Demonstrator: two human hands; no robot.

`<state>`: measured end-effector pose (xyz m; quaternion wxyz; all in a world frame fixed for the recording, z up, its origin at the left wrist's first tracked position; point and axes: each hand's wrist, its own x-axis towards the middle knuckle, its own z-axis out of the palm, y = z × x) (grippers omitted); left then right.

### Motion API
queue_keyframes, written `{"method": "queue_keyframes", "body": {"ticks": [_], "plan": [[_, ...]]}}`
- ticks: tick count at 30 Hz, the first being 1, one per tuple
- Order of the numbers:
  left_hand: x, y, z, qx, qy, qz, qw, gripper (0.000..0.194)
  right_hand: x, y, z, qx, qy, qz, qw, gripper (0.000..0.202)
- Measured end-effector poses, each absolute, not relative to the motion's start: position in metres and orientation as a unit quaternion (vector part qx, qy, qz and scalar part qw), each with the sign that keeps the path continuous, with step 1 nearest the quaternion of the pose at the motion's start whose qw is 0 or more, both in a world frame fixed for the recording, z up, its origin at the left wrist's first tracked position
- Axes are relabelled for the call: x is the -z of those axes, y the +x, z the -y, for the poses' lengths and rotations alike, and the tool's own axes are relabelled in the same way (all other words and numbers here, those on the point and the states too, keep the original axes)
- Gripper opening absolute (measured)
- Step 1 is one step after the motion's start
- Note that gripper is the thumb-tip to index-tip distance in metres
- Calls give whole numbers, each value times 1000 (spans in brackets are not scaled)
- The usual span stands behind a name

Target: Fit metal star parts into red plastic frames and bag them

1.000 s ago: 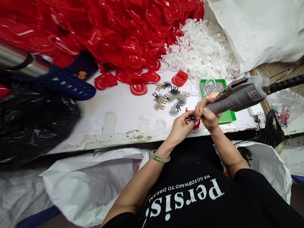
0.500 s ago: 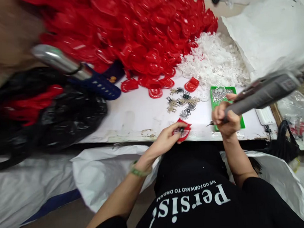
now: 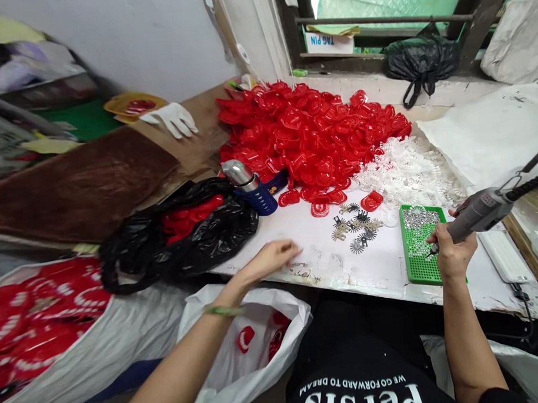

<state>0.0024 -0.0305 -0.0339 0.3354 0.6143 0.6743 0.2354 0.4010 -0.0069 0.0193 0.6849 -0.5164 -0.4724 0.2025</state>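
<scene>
My left hand [image 3: 273, 259] is over the front edge of the white table [image 3: 257, 258], fingers loosely bent and apart, nothing seen in them. Below it gapes a white sack [image 3: 208, 350] with a red plastic piece [image 3: 245, 338] inside. My right hand [image 3: 454, 255] grips a grey electric screwdriver [image 3: 476, 215], its bit pointing down-left over a green perforated tray [image 3: 419, 267] of small metal screws. Between the hands lie several grey and beige spoked plastic pieces [image 3: 357, 229].
A large heap of red plastic parts [image 3: 302, 130] covers the back, beside a pile of white spoked discs [image 3: 413, 167]. A metal bottle in a blue sleeve [image 3: 255, 193] and a black plastic bag [image 3: 200, 245] stand left. A white power box [image 3: 507, 255] is at right.
My left hand has let go of the red piece and moved left, over the sack. The screwdriver has swung over the green tray. The view has tilted up and left.
</scene>
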Motion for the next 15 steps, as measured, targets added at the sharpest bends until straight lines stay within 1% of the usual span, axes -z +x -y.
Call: {"method": "queue_keyframes", "body": {"ticks": [2,3,4,5,7,8,9,10,11,13,15], "plan": [[33,32,-25,-271,616,-686,277,47,-21,407,7,-181,-552,465,668,45],[36,46,-50,-291,604,-708,222,54,-22,410,8,-165,-564,468,660,47],[40,58,-71,-291,583,-733,193,61,-22,412,11,-133,-571,476,656,52],[45,69,-88,-286,557,-758,182,64,-21,414,16,-79,-573,484,657,56],[56,81,-109,-269,525,-784,193,62,-18,412,27,73,-552,491,670,59],[60,83,-114,-263,520,-786,205,59,-15,408,33,138,-529,498,673,55],[62,82,-115,-266,525,-781,210,56,-11,402,38,173,-507,520,665,47],[64,78,-114,-280,535,-770,203,54,-8,396,40,172,-491,566,639,38],[63,73,-111,-305,547,-757,187,53,-4,388,40,140,-486,629,590,30],[57,59,-105,-364,567,-726,138,53,2,374,30,40,-505,749,426,21],[47,44,-99,-412,575,-699,102,53,5,366,8,-16,-555,791,259,22]]}}
